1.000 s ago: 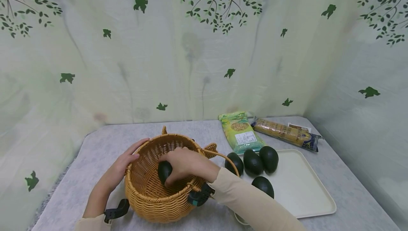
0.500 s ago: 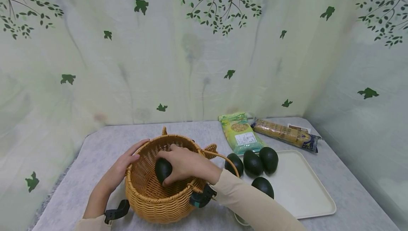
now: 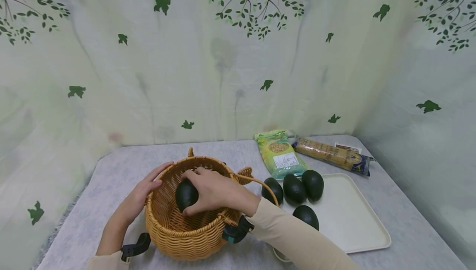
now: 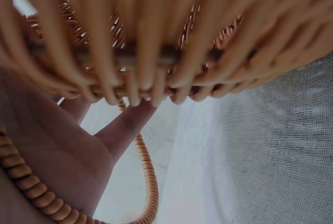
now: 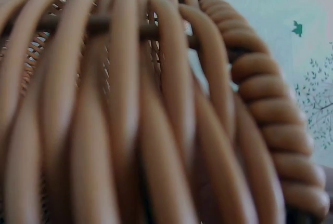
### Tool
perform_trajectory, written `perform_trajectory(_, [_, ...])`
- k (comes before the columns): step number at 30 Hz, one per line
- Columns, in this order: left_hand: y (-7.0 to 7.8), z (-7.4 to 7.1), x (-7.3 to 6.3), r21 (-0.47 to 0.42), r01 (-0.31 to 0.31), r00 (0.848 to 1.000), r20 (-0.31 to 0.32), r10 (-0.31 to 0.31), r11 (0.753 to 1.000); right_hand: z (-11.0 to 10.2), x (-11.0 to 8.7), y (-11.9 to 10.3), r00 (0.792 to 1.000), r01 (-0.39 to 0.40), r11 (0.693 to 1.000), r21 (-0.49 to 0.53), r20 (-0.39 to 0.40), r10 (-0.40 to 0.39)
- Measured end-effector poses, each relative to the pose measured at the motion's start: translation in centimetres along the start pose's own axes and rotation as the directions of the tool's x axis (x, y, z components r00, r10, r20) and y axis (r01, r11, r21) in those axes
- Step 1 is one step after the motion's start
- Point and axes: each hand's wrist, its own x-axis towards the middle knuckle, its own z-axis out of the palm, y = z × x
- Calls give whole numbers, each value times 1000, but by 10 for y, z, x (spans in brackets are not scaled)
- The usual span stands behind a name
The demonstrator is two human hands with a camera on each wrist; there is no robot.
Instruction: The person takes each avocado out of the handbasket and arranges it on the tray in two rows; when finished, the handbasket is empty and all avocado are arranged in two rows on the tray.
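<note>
In the head view, my right hand point(image 3: 212, 191) reaches into a round wicker basket point(image 3: 189, 247) and grips a dark green avocado point(image 3: 186, 195), fingers over its far side and thumb at the near side. My left hand point(image 3: 141, 193) holds the basket's left rim, with the thumb lapping over the edge and the fingers along the outside. Seen from the left wrist, a digit of the left hand point(image 4: 57, 146) touches the woven rim point(image 4: 151, 86). The right wrist view is filled by the basket's wicker wall point(image 5: 125, 94); the right hand is mostly hidden there.
A white tray point(image 3: 357, 220) on the right bears several avocados point(image 3: 294, 189) along its left side. Behind it lie a green and yellow bag point(image 3: 277, 154) and a long pasta-like packet point(image 3: 331, 154). The basket's handle point(image 3: 265, 185) leans right, toward the tray.
My right hand has raised the avocado slightly and shifted it left inside the basket, so more of it shows. The left hand stays on the rim.
</note>
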Motion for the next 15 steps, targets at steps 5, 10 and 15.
perform_trajectory(5, [1, 0, 1, 5, -1, 1000, -1, 1, 1000, -1, -3, -1, 1000, 2, 1000, -2, -22, -2])
perform_trajectory(10, [1, 1, 0, -1, 12, 1000, -1, -12, 1000, -2, -5, -2, 999, -3, 997, 71, -41, 6])
perform_trajectory(15, [2, 1, 0, 7, 11, 1000, -6, -11, 1000, -6, -6, -1, 997, 31, 989, 142, -77, -20])
